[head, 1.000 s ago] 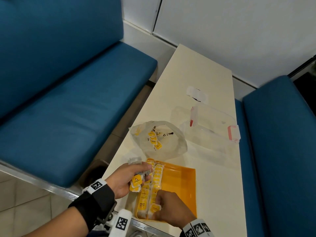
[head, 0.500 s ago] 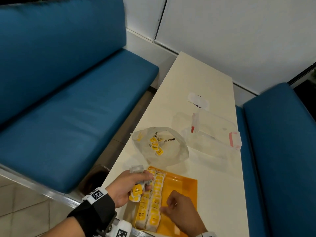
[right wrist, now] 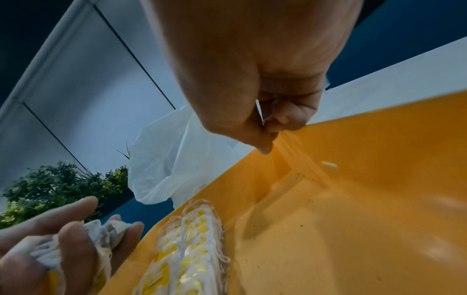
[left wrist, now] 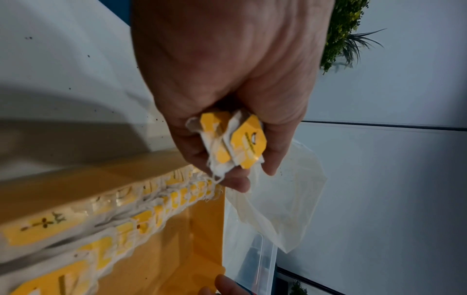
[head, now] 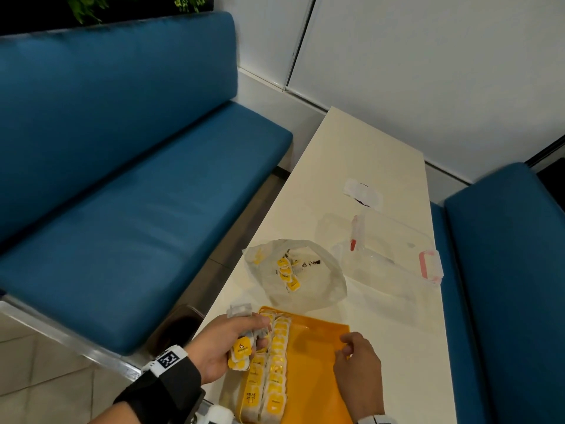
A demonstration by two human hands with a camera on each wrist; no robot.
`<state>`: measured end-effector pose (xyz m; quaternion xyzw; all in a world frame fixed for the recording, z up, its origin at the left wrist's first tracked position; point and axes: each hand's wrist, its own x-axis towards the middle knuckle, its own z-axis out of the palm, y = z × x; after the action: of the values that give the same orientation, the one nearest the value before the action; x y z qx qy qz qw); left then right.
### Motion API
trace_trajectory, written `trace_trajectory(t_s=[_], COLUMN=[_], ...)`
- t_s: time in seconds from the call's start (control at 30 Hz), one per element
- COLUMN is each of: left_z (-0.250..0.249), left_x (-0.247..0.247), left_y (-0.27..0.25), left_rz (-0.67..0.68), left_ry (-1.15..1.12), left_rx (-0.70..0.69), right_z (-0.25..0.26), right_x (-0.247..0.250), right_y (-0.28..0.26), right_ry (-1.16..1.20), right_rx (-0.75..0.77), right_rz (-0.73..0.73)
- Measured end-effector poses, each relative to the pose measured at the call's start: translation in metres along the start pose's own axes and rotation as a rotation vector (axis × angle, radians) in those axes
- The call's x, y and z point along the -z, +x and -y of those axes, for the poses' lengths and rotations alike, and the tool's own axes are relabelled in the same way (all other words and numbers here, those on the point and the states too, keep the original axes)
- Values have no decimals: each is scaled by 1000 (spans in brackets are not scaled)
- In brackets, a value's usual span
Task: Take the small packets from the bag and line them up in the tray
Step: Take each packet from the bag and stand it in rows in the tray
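nearest, the left hand [head: 224, 347] clutches a bunch of small packets [head: 241, 351] (yellow tags, white pouches), fingers curled round them at the left edge of the orange tray [head: 318, 356]. two rows of packets [head: 269, 374] lie lined up along the tray's left side. the right hand [head: 357, 371] hangs over the tray's bare right part, fingers loosely curled with nothing in them. beyond the tray sits the clear bag [head: 321, 289] with a few packets inside, then a clear container [head: 394, 249] on the white table [head: 351, 154].
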<state>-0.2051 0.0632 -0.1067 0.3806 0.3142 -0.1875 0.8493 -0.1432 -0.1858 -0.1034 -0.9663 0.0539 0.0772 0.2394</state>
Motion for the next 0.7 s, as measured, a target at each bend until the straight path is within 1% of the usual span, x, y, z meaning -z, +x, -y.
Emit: trace_trajectory(t_s=[0.1,0.17,0.2,0.23,0.33,0.37,0.4,0.47,0.57,0.7], left_z=[-3,-6,-8,-10,-14,-14,-14,-15,-15,-16], left_x=[2,0,-2,-5,-14,-16,-18,-21,-25,-26], left_y=[1,0,-1,0,2,4,6,8,11,14], left_rz=[-4,14,13,7,-8,-9,-17,-44,-73,-87], left_ry=[-27,-49,-64,-87,-160,-192,-225,-270,-282,-301], left_rx=[-4,-11,-16,-21,-34,-39,-42,-58,-66,-46], right_z=[8,21,31,43,83,94,102,112,118,122], right_x=[-1,2,3,4,8,8,6,2,-4,-9], right_y=[-3,-8,-12,-17,-33,-36,-38,-38,-36,-34], right_ry=[2,60,111,164,302,335,344,285,187,186], right_rx=[40,108,149,182,249,254,257,271,310,330], right_rz=[11,1,23,79,352,416,449,444,382,334])
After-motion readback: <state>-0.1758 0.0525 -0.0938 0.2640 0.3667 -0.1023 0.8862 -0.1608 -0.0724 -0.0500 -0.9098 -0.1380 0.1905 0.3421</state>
